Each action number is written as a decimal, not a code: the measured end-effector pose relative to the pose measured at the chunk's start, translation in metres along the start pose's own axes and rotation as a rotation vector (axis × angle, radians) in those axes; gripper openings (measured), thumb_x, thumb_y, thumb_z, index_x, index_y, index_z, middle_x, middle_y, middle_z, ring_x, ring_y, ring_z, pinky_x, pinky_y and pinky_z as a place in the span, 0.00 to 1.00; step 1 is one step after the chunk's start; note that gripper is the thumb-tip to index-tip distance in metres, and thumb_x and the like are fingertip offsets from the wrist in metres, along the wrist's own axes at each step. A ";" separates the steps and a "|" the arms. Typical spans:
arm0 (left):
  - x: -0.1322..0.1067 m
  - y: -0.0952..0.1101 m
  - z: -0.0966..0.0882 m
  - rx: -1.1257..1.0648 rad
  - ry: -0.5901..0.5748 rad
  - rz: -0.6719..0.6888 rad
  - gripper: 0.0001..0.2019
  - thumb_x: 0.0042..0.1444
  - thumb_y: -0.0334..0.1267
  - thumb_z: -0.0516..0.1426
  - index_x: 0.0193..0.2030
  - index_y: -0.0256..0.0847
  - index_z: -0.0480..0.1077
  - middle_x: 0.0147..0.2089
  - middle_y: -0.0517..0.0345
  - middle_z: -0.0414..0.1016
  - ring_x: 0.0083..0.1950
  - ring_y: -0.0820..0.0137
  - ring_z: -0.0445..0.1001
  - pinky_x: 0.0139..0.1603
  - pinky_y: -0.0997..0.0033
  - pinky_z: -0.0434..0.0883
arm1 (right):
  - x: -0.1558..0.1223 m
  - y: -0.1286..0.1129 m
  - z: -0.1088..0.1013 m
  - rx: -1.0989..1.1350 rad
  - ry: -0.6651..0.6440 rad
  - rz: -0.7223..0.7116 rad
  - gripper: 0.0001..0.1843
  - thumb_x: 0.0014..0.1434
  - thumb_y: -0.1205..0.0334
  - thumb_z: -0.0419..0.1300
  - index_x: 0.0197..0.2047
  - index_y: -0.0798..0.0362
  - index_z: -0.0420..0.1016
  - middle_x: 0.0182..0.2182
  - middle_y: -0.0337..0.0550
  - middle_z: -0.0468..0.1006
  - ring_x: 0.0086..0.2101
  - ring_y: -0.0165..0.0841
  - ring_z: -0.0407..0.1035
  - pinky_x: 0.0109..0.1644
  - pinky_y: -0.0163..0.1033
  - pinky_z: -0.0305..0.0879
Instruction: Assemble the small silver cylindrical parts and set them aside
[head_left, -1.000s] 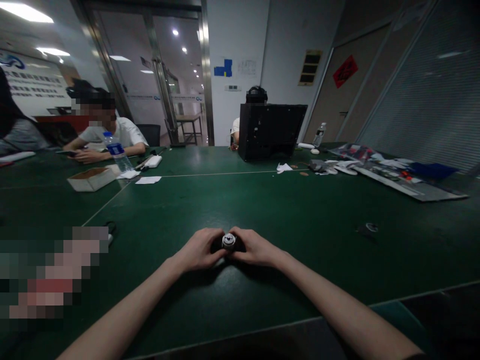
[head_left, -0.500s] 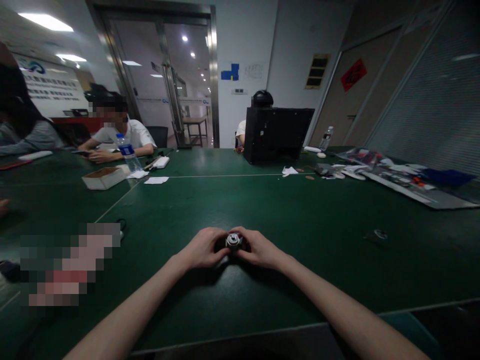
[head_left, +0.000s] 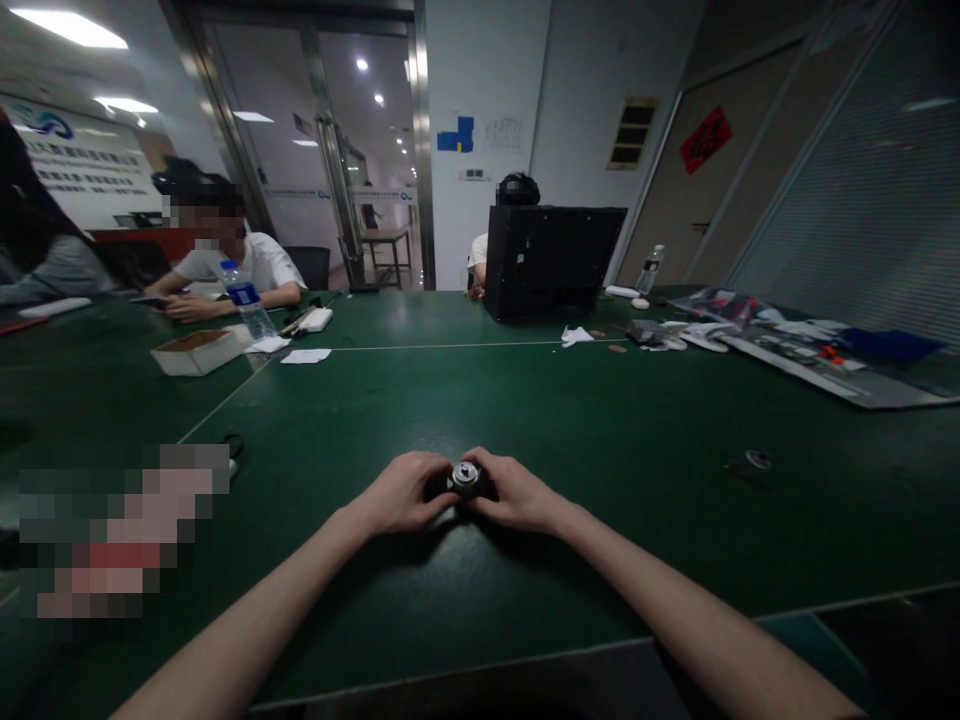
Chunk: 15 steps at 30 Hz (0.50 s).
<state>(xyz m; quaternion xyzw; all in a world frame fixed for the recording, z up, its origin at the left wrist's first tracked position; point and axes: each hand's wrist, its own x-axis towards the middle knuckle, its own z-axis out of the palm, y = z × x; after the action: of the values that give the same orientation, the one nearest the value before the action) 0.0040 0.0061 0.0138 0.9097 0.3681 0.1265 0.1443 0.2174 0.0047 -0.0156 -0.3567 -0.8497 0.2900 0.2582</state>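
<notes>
The round part (head_left: 465, 478) is silver, the table (head_left: 570, 410) dark green.

The part (head_left: 465, 474) has a top of shiny metal. The tabletop (head_left: 405, 405) is smooth and slightly glossy. The bottles (head_left: 247, 299) seem clear plastic; the case (head_left: 559, 258) looks matt.

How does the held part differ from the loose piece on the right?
The held part is held between the left hand and right hand; the loose piece lies untouched on the green table. The held part shows a bright round top; the loose piece looks mostly dark with a pale curved edge. Both are small.
</notes>
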 end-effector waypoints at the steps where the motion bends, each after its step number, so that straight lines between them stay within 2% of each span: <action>1: 0.000 0.001 0.000 -0.003 0.000 -0.002 0.12 0.58 0.44 0.53 0.40 0.38 0.69 0.36 0.54 0.73 0.35 0.67 0.69 0.40 0.69 0.64 | 0.000 0.001 0.001 -0.002 0.006 0.004 0.24 0.52 0.64 0.61 0.52 0.53 0.60 0.40 0.45 0.75 0.36 0.33 0.70 0.39 0.35 0.62; 5: 0.002 0.005 0.004 -0.037 0.025 -0.037 0.14 0.59 0.47 0.53 0.40 0.38 0.69 0.36 0.54 0.73 0.36 0.66 0.70 0.40 0.69 0.64 | 0.001 0.001 0.005 0.005 0.017 0.025 0.32 0.51 0.62 0.63 0.57 0.52 0.55 0.40 0.45 0.75 0.34 0.33 0.70 0.37 0.34 0.62; 9: 0.003 0.006 0.007 -0.090 0.036 -0.062 0.13 0.62 0.45 0.50 0.40 0.38 0.69 0.37 0.54 0.73 0.37 0.67 0.70 0.40 0.70 0.64 | 0.001 -0.002 0.004 -0.019 0.019 0.009 0.35 0.52 0.61 0.62 0.60 0.51 0.51 0.41 0.44 0.74 0.32 0.31 0.69 0.36 0.34 0.61; 12: 0.004 0.006 0.006 -0.167 0.030 -0.076 0.16 0.64 0.45 0.47 0.38 0.37 0.70 0.36 0.54 0.73 0.36 0.67 0.70 0.39 0.72 0.64 | -0.001 -0.003 0.002 -0.036 -0.014 -0.024 0.42 0.50 0.60 0.65 0.63 0.49 0.47 0.42 0.45 0.73 0.31 0.30 0.68 0.36 0.35 0.61; 15: 0.005 0.007 0.004 -0.283 0.017 -0.104 0.18 0.64 0.46 0.46 0.39 0.36 0.70 0.37 0.54 0.74 0.36 0.68 0.70 0.39 0.73 0.64 | -0.002 -0.004 0.002 -0.056 -0.033 -0.022 0.46 0.48 0.61 0.66 0.64 0.49 0.45 0.38 0.42 0.73 0.30 0.30 0.67 0.36 0.35 0.62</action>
<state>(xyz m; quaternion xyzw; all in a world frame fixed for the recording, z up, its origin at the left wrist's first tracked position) 0.0130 0.0042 0.0136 0.8590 0.3942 0.1771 0.2745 0.2159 0.0002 -0.0152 -0.3495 -0.8656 0.2688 0.2374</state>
